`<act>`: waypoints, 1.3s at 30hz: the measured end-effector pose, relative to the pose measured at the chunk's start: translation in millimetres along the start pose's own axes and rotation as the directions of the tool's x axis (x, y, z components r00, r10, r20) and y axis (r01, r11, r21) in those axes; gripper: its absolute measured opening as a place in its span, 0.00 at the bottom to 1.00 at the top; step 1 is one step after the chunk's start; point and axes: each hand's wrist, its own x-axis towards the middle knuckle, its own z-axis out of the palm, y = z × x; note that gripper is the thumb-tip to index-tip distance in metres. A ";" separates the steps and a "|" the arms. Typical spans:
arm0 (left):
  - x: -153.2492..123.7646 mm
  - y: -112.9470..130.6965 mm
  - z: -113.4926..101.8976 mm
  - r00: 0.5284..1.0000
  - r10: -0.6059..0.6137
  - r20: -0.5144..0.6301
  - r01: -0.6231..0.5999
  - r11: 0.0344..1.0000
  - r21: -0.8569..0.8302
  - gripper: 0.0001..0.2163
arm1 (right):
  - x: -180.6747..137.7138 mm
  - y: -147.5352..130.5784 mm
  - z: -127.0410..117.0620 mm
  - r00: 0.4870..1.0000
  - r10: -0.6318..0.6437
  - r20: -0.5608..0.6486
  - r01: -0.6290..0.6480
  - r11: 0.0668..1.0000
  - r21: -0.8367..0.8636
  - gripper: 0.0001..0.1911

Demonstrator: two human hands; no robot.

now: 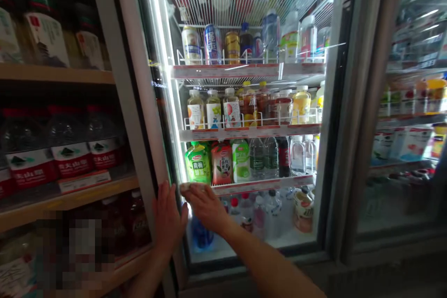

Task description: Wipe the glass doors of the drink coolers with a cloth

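Observation:
A glass door (258, 251) of a lit drinks cooler stands in front of me, shut. My right hand (206, 207) is pressed to the glass near its left edge, at the height of a lower shelf. Under its bent fingers a strip of pale cloth (188, 187) shows; most of it is hidden by the hand. Just to the left, my left hand (169, 214) lies against the upright door frame (141, 79), fingers stretched out and pointing up, holding nothing. Behind the glass by my right hand are a green bottle (198, 163) and a red bottle (222, 163).
Several cooler shelves (251, 131) carry cans and bottles. On the left, wooden shelves (70, 200) hold large water bottles (71, 149) with red labels. Another glass-fronted cooler (408, 149) stands on the right, past a metal upright (363, 102). The lower left corner is blurred out.

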 end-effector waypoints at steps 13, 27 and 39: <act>27.4 54.8 21.0 0.989 0.143 -0.030 -0.146 0.984 -0.103 0.31 | -70.6 100.4 -61.0 0.908 0.368 -0.202 -0.399 0.905 -0.146 0.33; 72.5 67.4 27.2 0.979 0.177 -0.098 -0.189 0.974 -0.127 0.31 | -74.3 198.1 -106.9 0.665 0.560 -0.495 -0.701 0.697 -0.153 0.33; 100.3 57.8 20.3 0.984 0.121 -0.131 -0.135 0.986 -0.098 0.29 | -84.5 269.6 -140.5 0.537 0.605 -0.588 -0.783 0.617 -0.079 0.29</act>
